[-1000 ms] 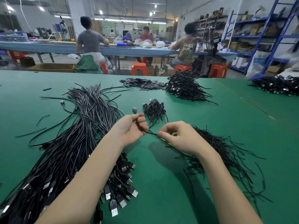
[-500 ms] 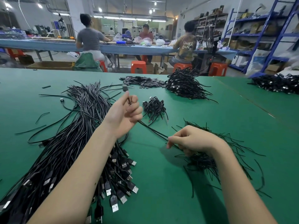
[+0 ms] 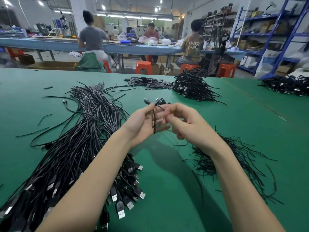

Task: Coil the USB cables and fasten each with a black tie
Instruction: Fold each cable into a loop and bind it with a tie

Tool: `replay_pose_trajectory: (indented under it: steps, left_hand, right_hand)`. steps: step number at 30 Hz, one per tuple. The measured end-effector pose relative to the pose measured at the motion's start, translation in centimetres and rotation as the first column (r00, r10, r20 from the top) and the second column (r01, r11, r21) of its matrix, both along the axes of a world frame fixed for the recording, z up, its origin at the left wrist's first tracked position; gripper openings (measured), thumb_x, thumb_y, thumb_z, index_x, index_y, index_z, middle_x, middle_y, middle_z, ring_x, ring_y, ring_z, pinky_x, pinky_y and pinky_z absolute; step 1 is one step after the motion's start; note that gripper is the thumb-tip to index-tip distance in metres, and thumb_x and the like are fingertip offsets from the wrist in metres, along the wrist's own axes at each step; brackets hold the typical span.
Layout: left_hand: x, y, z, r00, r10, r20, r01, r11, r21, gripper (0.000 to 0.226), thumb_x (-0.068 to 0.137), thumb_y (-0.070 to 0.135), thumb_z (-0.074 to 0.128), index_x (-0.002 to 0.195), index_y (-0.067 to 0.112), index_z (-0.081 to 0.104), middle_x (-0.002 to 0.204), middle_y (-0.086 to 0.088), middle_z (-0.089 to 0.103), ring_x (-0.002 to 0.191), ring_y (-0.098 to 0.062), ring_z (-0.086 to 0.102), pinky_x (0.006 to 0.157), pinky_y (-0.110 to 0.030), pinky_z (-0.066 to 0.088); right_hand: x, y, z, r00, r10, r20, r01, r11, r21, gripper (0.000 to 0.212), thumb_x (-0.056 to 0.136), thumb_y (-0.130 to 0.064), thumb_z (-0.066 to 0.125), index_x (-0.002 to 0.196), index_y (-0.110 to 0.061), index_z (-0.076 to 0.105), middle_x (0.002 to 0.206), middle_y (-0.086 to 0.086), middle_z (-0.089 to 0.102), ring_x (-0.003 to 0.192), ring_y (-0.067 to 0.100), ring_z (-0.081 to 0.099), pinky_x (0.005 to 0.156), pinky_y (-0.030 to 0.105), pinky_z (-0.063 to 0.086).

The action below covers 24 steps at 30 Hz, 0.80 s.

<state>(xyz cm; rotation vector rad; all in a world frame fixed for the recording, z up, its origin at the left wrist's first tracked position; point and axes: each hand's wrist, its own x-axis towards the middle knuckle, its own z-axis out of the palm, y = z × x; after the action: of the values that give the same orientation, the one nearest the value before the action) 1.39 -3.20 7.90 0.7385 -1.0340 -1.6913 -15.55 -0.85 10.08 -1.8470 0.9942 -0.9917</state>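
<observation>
On green table point(image 3: 192, 190): left hand point(image 3: 143, 123) fingers grasping cable point(image 3: 154, 119), right hand point(image 3: 189, 126) fingers curled, grip unclear; workers behind.

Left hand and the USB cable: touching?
Touching. The head view shows the left hand with its fingers curled round the USB cable.

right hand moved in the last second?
Yes. The right hand has lifted off the pile of black ties and swung left to meet the left hand at the cable.
</observation>
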Motion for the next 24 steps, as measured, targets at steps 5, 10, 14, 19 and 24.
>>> replay_pose_trajectory:
  steps: [5,10,14,19,24]
  left_hand:
    - [2.4,-0.1,0.6,0.913,-0.039,-0.406,0.051,0.999,0.019,0.054,0.106,0.027,0.028,0.107,-0.002,0.073,0.114,-0.017,0.072,0.11,-0.031,0.069,0.094,-0.044,0.057]
    - [3.5,0.6,0.6,0.949,-0.246,-0.196,0.231,0.968,-0.098,0.04,0.099,0.03,0.047,0.092,0.006,0.077,0.088,-0.009,0.077,0.089,-0.026,0.074,0.086,-0.039,0.057]
    - [2.8,0.7,0.2,0.837,-0.455,0.304,0.497,0.865,-0.074,0.051,0.104,0.035,0.037,0.118,-0.001,0.07,0.119,-0.024,0.069,0.117,-0.035,0.064,0.102,-0.042,0.05]
    - [1.8,0.2,-0.4,0.807,-0.271,0.525,0.31,0.951,0.015,0.044,0.108,0.03,0.034,0.111,0.006,0.071,0.123,-0.01,0.071,0.118,-0.029,0.065,0.103,-0.041,0.051]
    - [1.5,-0.1,-0.5,0.917,0.039,0.396,-0.01,0.997,-0.075,0.044,0.11,0.031,0.029,0.119,0.007,0.065,0.122,-0.01,0.07,0.11,-0.029,0.067,0.101,-0.042,0.052]
  right_hand:
    - [-0.9,0.0,-1.2,0.892,0.401,-0.209,-0.316,0.883,0.346,0.01,0.103,-0.002,0.051,0.104,-0.012,0.052,0.092,0.006,0.073,0.08,0.024,0.065,0.088,0.041,0.052]
    - [-0.8,-0.8,-3.6,0.906,0.025,-0.423,0.034,0.991,0.131,0.023,0.099,-0.034,0.062,0.102,-0.018,0.046,0.08,-0.001,0.077,0.068,0.01,0.065,0.066,0.033,0.045]
    - [-1.2,-1.1,-3.3,0.807,-0.447,-0.386,0.336,0.885,-0.322,0.034,0.077,-0.056,0.065,0.099,-0.033,0.051,0.072,-0.012,0.068,0.07,0.013,0.062,0.066,0.033,0.049]
    - [-0.7,-1.0,-2.5,0.812,-0.484,-0.325,0.276,0.81,-0.518,0.035,0.088,-0.031,0.067,0.113,-0.04,0.043,0.086,-0.019,0.063,0.074,0.008,0.055,0.068,0.032,0.037]
    - [0.5,-0.8,-1.5,0.964,-0.206,-0.169,0.163,0.958,-0.237,0.022,0.095,-0.014,0.059,0.098,-0.031,0.046,0.087,-0.013,0.066,0.058,0.011,0.054,0.061,0.026,0.046]
